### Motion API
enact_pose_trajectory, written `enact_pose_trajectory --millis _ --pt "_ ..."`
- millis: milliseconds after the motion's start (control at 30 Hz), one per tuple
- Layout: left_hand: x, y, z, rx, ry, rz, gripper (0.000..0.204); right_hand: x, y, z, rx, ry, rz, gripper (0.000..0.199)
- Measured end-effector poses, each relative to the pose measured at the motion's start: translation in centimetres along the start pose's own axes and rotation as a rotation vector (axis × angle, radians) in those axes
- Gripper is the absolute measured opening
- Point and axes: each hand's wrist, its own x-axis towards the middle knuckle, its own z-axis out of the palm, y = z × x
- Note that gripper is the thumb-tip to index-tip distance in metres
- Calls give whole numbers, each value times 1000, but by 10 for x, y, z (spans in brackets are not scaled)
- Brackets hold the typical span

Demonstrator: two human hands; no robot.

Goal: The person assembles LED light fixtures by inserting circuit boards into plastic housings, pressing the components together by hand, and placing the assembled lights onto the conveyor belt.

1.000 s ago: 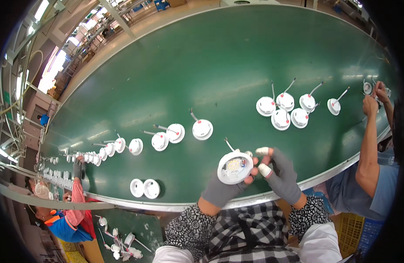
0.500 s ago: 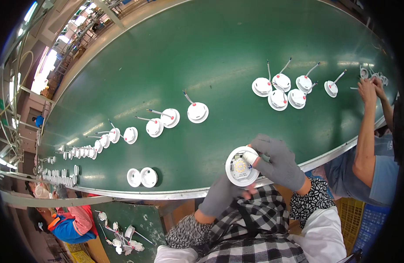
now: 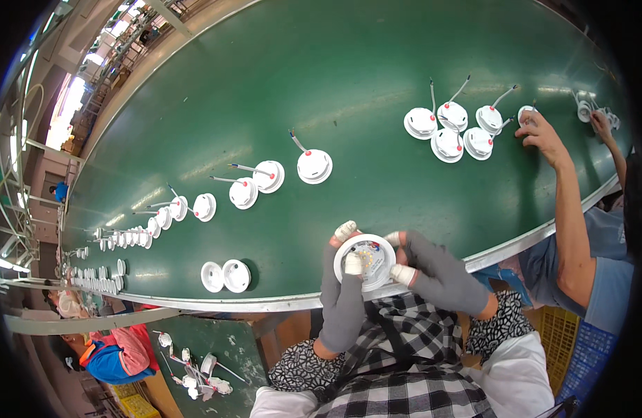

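Observation:
Between my hands, just over the table's near edge, is a round white downlight (image 3: 374, 262), its open face up, showing a board with small yellow LEDs. My left hand (image 3: 340, 299), in a grey glove with white-taped fingertips, grips its left side, thumb over the face and fingers behind the rim. My right hand (image 3: 438, 277), gloved alike, is closed on the right rim with thumb and fingertips. Nearest on the table to the left lie two white ring-shaped housings (image 3: 235, 276). Beyond stands a face-down downlight (image 3: 314, 167) with a grey cable.
More cabled downlights (image 3: 446, 144) cluster at the far right, where a co-worker's hand (image 3: 544, 137) touches one. A row of downlights (image 3: 147, 230) runs left along the green table (image 3: 363, 83). A lower bench (image 3: 237, 341) at the lower left holds loose lamp parts.
My left hand has come up from below the downlight and taken its left side. My right hand has shifted to its right rim. The co-worker's near hand has moved left onto a downlight.

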Motion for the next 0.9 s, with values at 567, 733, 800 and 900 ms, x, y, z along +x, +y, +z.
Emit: enact_pose_trajectory --millis 567,733,800,900 --pt "-6 -6 -10 -97 -89 -62 48 9 10 9 524 -27 159 34" --pt "-7 -4 -12 -107 -202 -65 57 10 19 6 806 -30 205 34" --pt "-6 -7 -15 -107 -245 -16 62 10 20 5 860 -14 223 39" --pt "-7 -5 -16 -123 -275 -25 63 11 21 5 859 -3 258 41"
